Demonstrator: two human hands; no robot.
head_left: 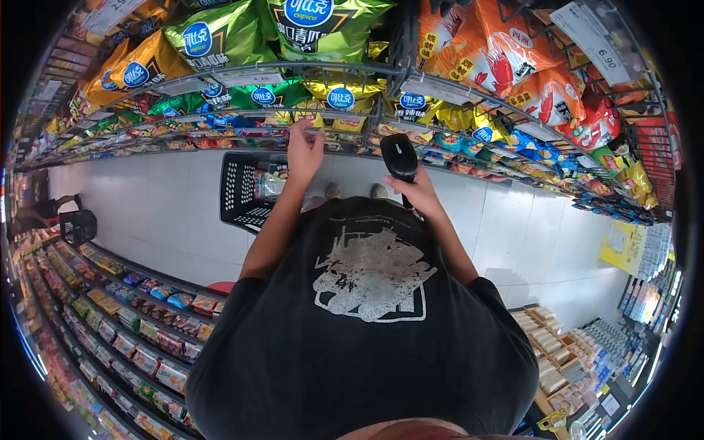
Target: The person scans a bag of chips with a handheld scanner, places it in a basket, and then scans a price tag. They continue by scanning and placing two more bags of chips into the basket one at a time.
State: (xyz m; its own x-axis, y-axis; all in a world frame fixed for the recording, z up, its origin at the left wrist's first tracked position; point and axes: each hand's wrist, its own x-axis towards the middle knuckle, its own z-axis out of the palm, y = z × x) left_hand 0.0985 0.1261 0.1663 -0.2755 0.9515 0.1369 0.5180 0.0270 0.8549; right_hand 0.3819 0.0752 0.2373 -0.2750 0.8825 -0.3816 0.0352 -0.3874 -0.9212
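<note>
My left hand [305, 152] reaches up to the lower snack shelf, its fingers apart near a small yellow packet [309, 117]. No object shows in its palm. My right hand [416, 189] is wrapped round the handle of a black handheld scanner [399, 158], whose head points toward the shelves. Above my left hand hang green chip bags [323, 29] and yellow chip bags [339, 97] on wire shelves. Orange snack bags [484, 48] fill the shelf at the upper right.
A black shopping basket [238, 192] with a few packages in it stands on the floor beside my left forearm. Packed snack shelves [139, 323] run along the lower left. Another person [44, 213] with a dark basket [78, 226] is at the far left.
</note>
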